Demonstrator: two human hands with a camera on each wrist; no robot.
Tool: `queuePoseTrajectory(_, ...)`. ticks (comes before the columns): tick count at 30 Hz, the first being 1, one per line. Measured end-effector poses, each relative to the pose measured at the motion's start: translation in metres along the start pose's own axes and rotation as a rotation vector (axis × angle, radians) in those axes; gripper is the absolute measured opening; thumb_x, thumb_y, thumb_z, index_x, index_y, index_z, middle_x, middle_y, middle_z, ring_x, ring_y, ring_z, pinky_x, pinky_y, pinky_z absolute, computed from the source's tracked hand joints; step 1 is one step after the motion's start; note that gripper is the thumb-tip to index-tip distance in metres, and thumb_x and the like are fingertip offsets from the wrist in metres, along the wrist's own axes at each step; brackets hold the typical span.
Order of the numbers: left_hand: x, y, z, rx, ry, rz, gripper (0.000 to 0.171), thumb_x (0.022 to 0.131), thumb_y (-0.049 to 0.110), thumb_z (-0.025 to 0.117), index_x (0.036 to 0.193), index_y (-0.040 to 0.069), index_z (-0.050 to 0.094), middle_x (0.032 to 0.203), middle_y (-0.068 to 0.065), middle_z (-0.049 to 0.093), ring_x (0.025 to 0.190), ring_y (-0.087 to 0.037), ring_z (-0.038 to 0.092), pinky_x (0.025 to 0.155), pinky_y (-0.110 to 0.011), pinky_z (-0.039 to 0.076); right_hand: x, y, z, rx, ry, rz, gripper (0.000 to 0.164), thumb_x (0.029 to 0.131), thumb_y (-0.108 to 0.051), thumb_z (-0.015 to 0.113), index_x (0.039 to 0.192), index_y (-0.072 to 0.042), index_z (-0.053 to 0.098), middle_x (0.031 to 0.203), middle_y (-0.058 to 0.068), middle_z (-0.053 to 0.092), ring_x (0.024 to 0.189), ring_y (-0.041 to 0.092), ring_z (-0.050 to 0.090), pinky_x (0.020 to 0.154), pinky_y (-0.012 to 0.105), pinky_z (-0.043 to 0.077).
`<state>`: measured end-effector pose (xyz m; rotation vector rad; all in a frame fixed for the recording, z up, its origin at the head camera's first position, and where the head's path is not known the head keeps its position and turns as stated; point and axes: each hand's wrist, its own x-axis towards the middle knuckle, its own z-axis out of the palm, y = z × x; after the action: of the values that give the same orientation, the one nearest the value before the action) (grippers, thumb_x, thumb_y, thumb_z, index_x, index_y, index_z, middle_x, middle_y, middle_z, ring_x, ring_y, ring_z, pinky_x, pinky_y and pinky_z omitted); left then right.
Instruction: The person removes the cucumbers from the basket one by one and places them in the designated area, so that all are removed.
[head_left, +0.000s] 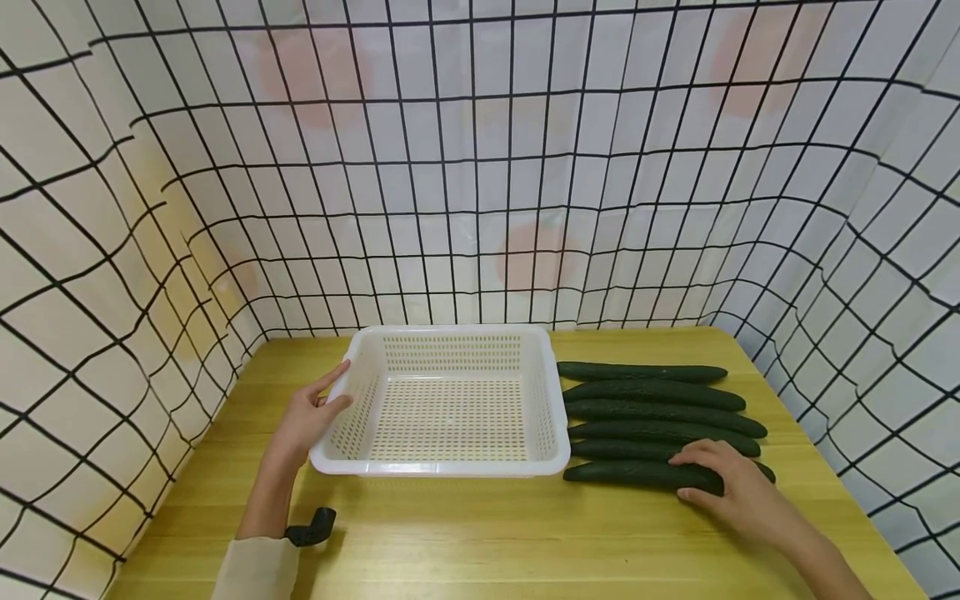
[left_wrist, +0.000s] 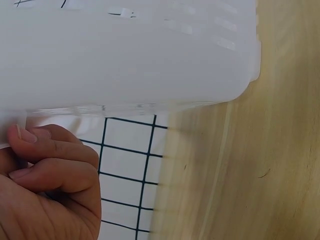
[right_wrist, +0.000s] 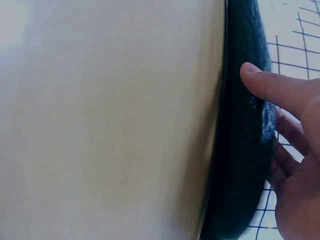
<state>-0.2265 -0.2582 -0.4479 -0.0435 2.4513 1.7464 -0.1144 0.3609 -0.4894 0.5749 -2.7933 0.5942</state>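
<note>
A white plastic basket [head_left: 442, 468] with perforated walls stands at the middle of the table. My left hand [head_left: 309, 421] grips its left rim; in the left wrist view the fingers of that hand [left_wrist: 55, 175] curl at the edge of the basket [left_wrist: 125, 65]. To the right of the basket, several dark green cucumbers [head_left: 652, 392] lie side by side. My right hand [head_left: 738, 492] holds the nearest cucumber [head_left: 637, 473] near its right end. The right wrist view has the thumb on this cucumber [right_wrist: 240, 140] and the other fingers partly hidden behind it.
The wooden table [head_left: 465, 533] has a black wire grid [head_left: 480, 208] on its far side and both flanks, with pale cloth behind it. A black band with a small device [head_left: 313, 527] is strapped to my left wrist.
</note>
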Motion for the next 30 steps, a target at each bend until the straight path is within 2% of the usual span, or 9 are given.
queuePoseTrajectory(3,0.0,0.0,0.0,-0.001,-0.001,-0.002,0.064,0.104,0.02,0.059,0.161,0.035,0.034,0.143,-0.035,0.054,0.091,-0.027,0.075,0.071,-0.043,0.064,0.0,0.001,0.002,-0.013,0.016,-0.022,0.036,0.081,-0.026,0.087,0.113,-0.035,0.072,0.118,-0.011,0.065,0.107,0.013,0.058,0.082,0.041,0.057)
queuePoseTrajectory(12,0.0,0.002,0.0,-0.014,0.004,-0.015,0.064,0.104,0.022,0.059,0.161,0.035,0.034,0.144,-0.034,0.053,0.095,-0.029,0.073,0.072,-0.044,0.064,0.004,0.002,0.002,-0.004,0.004,0.0,0.034,0.082,-0.027,0.086,0.113,-0.034,0.072,0.118,-0.009,0.065,0.107,0.019,0.059,0.083,0.043,0.057)
queuePoseTrajectory(16,-0.001,0.001,0.001,-0.013,-0.003,-0.004,0.065,0.104,0.025,0.061,0.162,0.034,0.034,0.133,-0.035,0.06,0.09,-0.03,0.075,0.07,-0.045,0.064,0.005,0.001,0.0,0.0,-0.014,0.02,0.032,0.084,-0.029,0.084,0.113,-0.034,0.072,0.118,-0.012,0.065,0.108,0.013,0.058,0.084,0.041,0.057)
queuePoseTrajectory(20,-0.002,-0.001,-0.001,0.011,-0.02,0.002,0.065,0.103,0.035,0.062,0.162,0.036,0.033,0.12,-0.033,0.064,0.086,-0.029,0.075,0.068,-0.044,0.064,0.007,-0.001,-0.004,0.036,-0.038,0.044,0.029,0.087,-0.031,0.082,0.114,-0.031,0.072,0.116,-0.014,0.065,0.105,0.008,0.059,0.083,0.035,0.057)
queuePoseTrajectory(27,-0.003,0.0,-0.011,0.082,-0.074,0.025,0.069,0.102,0.057,0.052,0.163,0.043,0.024,0.141,-0.032,0.054,0.098,-0.026,0.071,0.073,-0.041,0.063,0.013,0.0,-0.006,0.112,-0.051,0.041,0.027,0.089,-0.028,0.081,0.114,-0.026,0.072,0.107,-0.013,0.067,0.09,0.003,0.054,0.073,0.026,0.051)
queuePoseTrajectory(30,-0.006,0.0,-0.017,0.1,-0.071,0.052,0.067,0.104,0.058,0.048,0.164,0.042,0.022,0.117,-0.03,0.063,0.075,-0.019,0.066,0.062,-0.037,0.059,0.017,0.0,-0.007,0.135,-0.059,0.051,0.023,0.091,-0.028,0.078,0.114,-0.026,0.072,0.101,-0.016,0.065,0.085,0.001,0.051,0.069,0.025,0.048)
